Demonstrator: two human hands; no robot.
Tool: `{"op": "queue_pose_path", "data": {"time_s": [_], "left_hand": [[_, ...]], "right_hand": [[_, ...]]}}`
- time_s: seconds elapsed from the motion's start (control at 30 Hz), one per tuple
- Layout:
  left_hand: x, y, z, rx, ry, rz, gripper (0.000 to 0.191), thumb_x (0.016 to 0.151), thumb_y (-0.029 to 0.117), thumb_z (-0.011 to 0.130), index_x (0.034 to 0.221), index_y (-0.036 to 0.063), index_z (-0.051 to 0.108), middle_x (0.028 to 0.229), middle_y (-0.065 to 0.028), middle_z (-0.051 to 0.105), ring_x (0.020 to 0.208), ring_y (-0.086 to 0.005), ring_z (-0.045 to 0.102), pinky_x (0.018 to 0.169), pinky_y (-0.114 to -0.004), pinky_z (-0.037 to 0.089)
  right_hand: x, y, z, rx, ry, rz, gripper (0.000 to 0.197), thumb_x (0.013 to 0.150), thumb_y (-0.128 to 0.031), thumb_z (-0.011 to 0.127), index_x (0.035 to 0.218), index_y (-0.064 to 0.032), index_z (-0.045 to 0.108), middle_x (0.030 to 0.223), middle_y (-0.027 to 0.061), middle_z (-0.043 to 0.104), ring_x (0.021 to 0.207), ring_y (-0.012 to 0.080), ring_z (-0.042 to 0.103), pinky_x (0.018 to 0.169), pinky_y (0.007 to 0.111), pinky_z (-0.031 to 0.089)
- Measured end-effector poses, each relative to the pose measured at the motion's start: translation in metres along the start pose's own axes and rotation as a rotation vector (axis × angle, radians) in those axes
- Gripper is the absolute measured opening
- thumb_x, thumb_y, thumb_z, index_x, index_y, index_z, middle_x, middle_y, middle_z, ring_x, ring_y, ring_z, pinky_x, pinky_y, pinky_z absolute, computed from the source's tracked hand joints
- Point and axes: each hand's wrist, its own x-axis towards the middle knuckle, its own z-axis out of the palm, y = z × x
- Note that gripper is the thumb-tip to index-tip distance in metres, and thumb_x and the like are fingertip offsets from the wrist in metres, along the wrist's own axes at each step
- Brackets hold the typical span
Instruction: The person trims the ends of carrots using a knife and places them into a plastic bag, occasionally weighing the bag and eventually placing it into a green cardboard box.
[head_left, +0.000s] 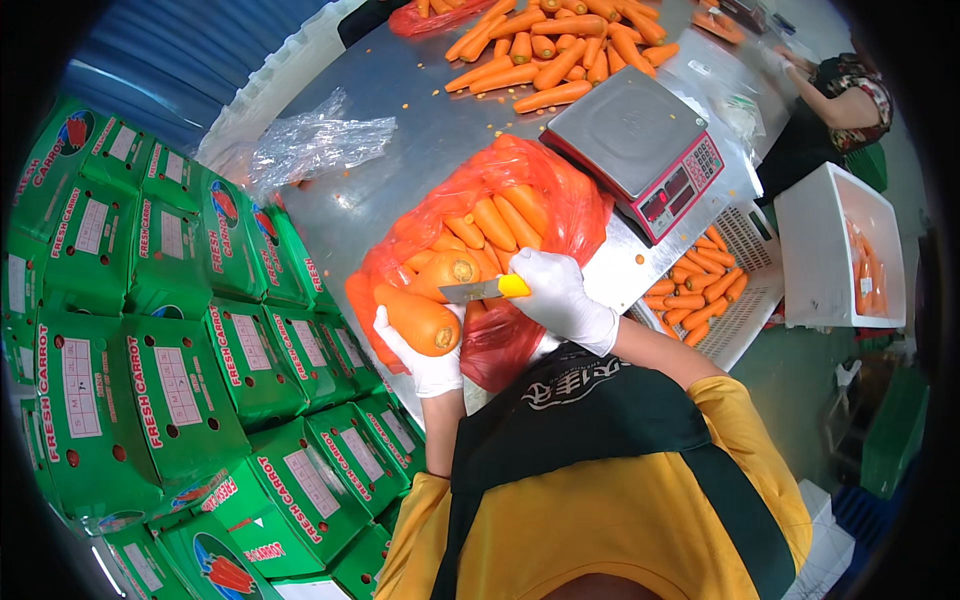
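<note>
My left hand (429, 369), in a white glove, grips a thick carrot (417, 321) with its cut-looking end towards me. A second large carrot (441, 276) lies right behind it; whether my fingers touch it is hidden. In a white glove too, my right hand (556, 291) holds a knife with a yellow handle (514, 286). Its blade (469, 291) points left, over the gap between the two carrots. Both hands are above an open red plastic bag (574, 214) full of carrots (491, 223) on a metal table (330, 196).
A digital scale (630, 127) stands beyond the bag, near a carrot pile (562, 45). Crumpled clear plastic (322, 142) lies at the left. Green carrot cartons (180, 375) are stacked left. A white crate (739, 300) and foam box (817, 247) stand right, near another person (832, 105).
</note>
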Motion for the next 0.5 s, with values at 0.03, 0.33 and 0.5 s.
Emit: {"op": "queue_pose_path", "data": {"time_s": [0.03,0.33,0.5], "left_hand": [[-0.009,-0.002,0.01,0.086,0.022,0.032,0.064,0.084,0.048,0.055,0.131,0.0067,0.04,0.133,-0.0097,0.045,0.121,-0.0278,0.045,0.105,-0.043,0.038],[-0.01,0.006,0.015,0.715,-0.143,0.405,0.057,0.066,0.027,0.084,0.109,0.0011,0.056,0.097,-0.0109,0.066,0.09,-0.0239,0.065,0.082,-0.035,0.05],[0.003,-0.003,0.006,-0.082,-0.071,-0.158,0.06,0.088,0.046,0.055,0.126,0.0015,0.04,0.131,-0.0125,0.05,0.121,-0.0261,0.046,0.101,-0.044,0.042]], "right_hand": [[0.0,-0.001,0.0,-0.017,0.003,0.003,0.016,0.072,-0.013,0.068,0.076,-0.0055,0.054,0.07,0.012,0.056,0.062,0.0322,0.06,0.053,0.041,0.047],[0.0,0.05,-0.003,0.033,0.094,0.37,0.034,0.08,-0.024,0.064,0.111,-0.0088,0.059,0.085,0.0169,0.066,0.076,0.0362,0.065,0.066,0.045,0.051],[-0.008,-0.012,-0.008,-0.066,0.107,0.057,0.074,0.07,-0.012,0.072,0.138,-0.0044,0.044,0.065,0.0064,0.053,0.055,0.0241,0.057,0.053,0.036,0.046]]}}
